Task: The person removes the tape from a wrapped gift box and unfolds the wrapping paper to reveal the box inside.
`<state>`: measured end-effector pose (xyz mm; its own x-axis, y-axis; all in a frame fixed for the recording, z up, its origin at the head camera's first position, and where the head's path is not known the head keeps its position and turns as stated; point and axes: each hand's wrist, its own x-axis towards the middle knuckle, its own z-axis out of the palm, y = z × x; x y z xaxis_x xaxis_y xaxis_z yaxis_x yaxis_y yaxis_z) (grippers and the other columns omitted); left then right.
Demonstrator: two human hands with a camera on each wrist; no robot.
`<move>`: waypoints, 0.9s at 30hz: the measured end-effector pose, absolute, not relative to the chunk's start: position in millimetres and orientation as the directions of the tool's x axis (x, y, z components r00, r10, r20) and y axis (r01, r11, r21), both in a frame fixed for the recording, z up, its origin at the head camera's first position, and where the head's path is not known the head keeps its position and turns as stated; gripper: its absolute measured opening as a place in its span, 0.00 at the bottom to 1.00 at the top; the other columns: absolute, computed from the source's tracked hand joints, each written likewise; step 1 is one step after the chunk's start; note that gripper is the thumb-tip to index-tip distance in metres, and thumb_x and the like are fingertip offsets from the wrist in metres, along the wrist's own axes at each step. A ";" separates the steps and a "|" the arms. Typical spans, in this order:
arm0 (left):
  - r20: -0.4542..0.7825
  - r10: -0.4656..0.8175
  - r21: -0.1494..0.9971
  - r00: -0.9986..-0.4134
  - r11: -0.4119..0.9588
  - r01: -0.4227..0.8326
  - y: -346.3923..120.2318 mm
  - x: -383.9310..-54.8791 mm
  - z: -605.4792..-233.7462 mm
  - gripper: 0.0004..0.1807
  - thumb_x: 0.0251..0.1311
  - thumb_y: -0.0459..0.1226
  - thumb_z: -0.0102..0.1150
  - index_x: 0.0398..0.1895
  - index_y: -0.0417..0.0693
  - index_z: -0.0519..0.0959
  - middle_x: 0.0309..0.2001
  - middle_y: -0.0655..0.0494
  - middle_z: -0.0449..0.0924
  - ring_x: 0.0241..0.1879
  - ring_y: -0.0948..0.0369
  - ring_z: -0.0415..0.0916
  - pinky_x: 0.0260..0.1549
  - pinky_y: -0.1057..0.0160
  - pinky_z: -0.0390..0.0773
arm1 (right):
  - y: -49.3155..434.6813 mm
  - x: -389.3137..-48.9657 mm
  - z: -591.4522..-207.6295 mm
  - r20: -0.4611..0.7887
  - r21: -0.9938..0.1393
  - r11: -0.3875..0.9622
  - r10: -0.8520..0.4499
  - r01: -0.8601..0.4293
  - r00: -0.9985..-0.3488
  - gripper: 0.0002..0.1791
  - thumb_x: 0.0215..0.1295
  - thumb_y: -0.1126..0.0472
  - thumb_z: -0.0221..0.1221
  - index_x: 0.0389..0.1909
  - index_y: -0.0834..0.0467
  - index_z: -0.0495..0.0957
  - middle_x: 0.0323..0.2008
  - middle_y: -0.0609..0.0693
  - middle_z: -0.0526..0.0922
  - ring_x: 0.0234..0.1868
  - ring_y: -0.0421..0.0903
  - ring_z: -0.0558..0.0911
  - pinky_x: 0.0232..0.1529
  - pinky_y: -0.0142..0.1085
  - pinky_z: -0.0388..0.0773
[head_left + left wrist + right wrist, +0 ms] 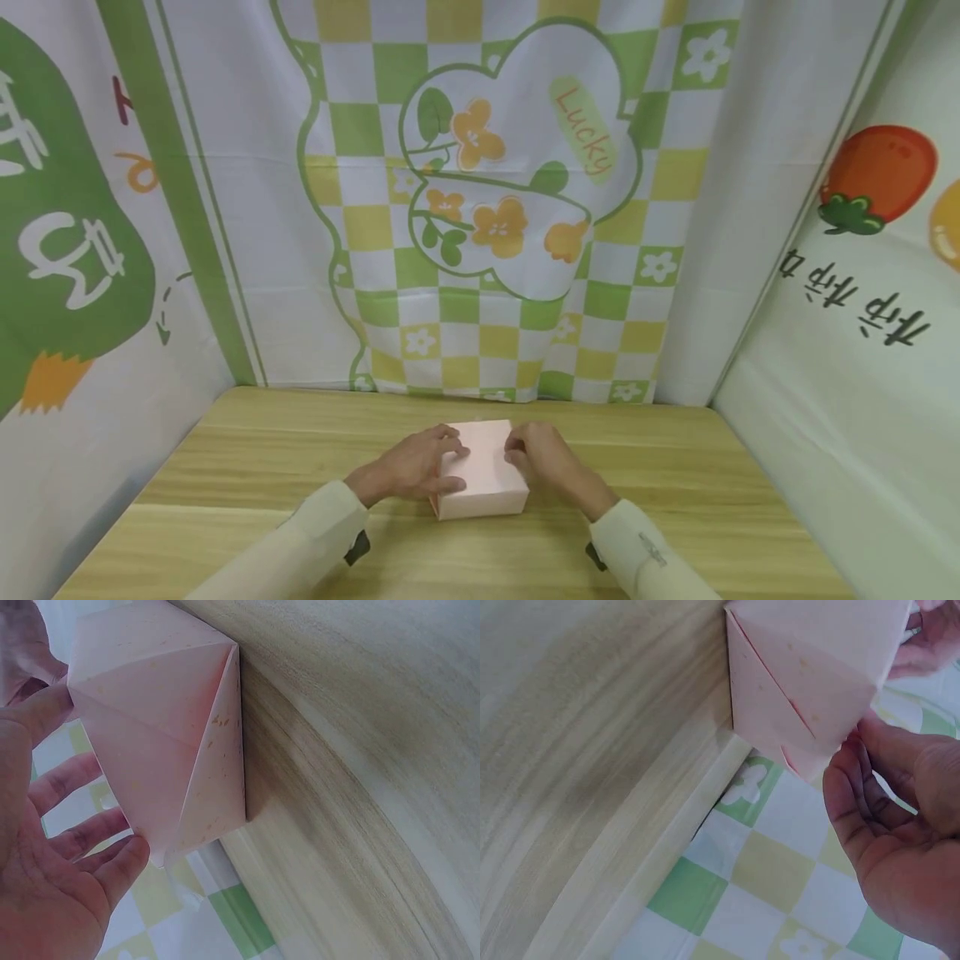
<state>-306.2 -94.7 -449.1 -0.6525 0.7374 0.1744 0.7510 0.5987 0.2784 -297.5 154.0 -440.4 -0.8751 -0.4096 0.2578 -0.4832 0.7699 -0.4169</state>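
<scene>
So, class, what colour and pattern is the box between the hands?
The box is pale pink with small brownish flecks, clearest in the left wrist view.

Box (486,467) on table (675,467), between left hand (416,465) and right hand (546,454), curtain (510,333) behind

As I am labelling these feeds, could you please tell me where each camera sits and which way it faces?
Head: on the head, facing forward and down at the pink box on the wooden table; left hand, right hand and sleeves show.
Left wrist: on that wrist, facing the box's folded side; left hand large, part of the right beyond.
Right wrist: on that wrist, facing the box's other side; right hand large, part of the left beyond.
Shared: both wrist views show the box, table and checked cloth.
</scene>
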 end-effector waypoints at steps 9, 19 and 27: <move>0.182 0.742 0.269 -0.645 0.593 0.759 -93.2 -306.8 -448.3 0.26 0.62 0.52 0.63 0.56 0.46 0.79 0.58 0.45 0.75 0.56 0.52 0.76 0.55 0.51 0.79 | 158.2 -302.7 -434.7 0.191 -0.435 0.750 -0.464 -0.499 -0.865 0.05 0.60 0.69 0.65 0.26 0.60 0.80 0.23 0.47 0.80 0.26 0.38 0.73 0.26 0.27 0.73; 0.176 0.736 0.264 -0.653 0.604 0.752 -93.1 -306.8 -448.7 0.26 0.62 0.53 0.63 0.57 0.46 0.79 0.59 0.44 0.75 0.55 0.50 0.77 0.54 0.50 0.79 | 164.7 -301.4 -449.1 0.305 -0.402 0.729 -0.464 -0.554 -0.832 0.04 0.61 0.66 0.65 0.35 0.62 0.87 0.30 0.49 0.83 0.33 0.40 0.78 0.34 0.30 0.78; 0.189 0.737 0.259 -0.649 0.601 0.757 -91.8 -306.6 -448.6 0.25 0.62 0.52 0.63 0.56 0.47 0.80 0.58 0.45 0.76 0.54 0.51 0.78 0.53 0.51 0.80 | 169.2 -304.3 -453.7 0.333 -0.436 0.693 -0.469 -0.574 -0.818 0.02 0.62 0.67 0.64 0.30 0.59 0.84 0.29 0.46 0.81 0.31 0.36 0.75 0.31 0.27 0.76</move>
<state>-306.6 -91.8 -448.6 -0.6492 0.7368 0.1887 0.7567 0.6005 0.2585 -304.3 169.2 -453.7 -0.8182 -0.4690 0.3325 -0.5743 0.6930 -0.4358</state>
